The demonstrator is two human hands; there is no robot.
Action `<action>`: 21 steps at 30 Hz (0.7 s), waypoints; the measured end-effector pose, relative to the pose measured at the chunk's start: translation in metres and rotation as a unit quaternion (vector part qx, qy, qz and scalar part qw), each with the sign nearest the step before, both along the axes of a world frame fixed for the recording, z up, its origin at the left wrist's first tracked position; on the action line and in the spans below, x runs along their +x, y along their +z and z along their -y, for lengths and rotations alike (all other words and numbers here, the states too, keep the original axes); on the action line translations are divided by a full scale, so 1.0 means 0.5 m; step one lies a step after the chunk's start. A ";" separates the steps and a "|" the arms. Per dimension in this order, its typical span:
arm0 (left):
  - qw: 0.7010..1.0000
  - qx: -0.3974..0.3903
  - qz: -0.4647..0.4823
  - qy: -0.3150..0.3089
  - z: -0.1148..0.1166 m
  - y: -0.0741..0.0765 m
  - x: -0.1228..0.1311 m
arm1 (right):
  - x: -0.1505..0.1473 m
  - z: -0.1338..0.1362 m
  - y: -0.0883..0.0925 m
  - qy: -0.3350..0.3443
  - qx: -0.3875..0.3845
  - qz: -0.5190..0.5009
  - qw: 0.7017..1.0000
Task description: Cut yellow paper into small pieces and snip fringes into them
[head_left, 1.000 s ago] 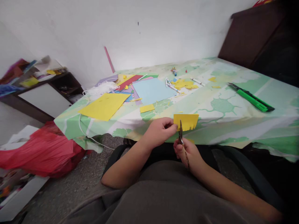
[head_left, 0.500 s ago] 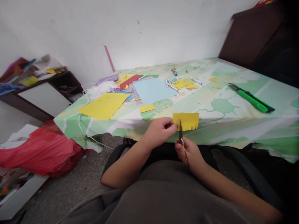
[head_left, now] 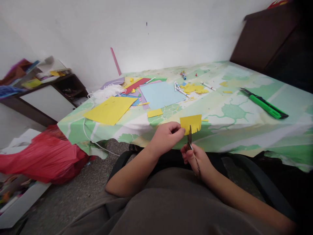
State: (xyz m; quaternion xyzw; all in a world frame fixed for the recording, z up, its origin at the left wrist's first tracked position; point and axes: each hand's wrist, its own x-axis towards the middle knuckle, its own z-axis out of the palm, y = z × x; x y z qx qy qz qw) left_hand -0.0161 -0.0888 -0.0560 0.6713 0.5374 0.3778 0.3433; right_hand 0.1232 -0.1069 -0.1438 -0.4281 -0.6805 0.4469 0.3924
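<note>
L hand (head_left: 171, 134) grip pinches yellow card (head_left: 195, 120) near its lower L corner, at worktop's (head_left: 281, 89) near edge; R hand (head_left: 199, 160) grip is closed round scissors (head_left: 189, 141), blades at card's bottom edge. Best: hold card taut, cut sq. to edge, stop short of top, L hand clear. Worktop: patterned cloth (head_left: 234, 140), scraps (head_left: 193, 88), green cutter (head_left: 265, 105) far R. Room: pale wall (head_left: 183, 39), red bag (head_left: 49, 156) lower L.

Bare forearms (head_left: 133, 173) aslant toward each other, left hand (head_left: 168, 135) in a pinch, right hand (head_left: 199, 160) curled just below.
</note>
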 end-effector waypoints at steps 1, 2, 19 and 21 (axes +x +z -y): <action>1.000 0.002 0.003 0.008 0.000 0.000 0.000 | 0.000 0.001 0.001 0.004 0.002 -0.001 1.000; 1.000 0.005 0.005 0.015 0.000 0.001 0.000 | 0.000 0.001 0.002 0.008 0.004 -0.001 1.000; 1.000 -0.013 -0.012 -0.023 0.003 -0.004 0.009 | 0.001 0.002 -0.002 0.006 0.019 0.004 1.000; 0.999 -0.013 -0.017 -0.028 0.002 -0.005 0.009 | 0.001 0.002 -0.005 0.005 0.020 0.003 1.000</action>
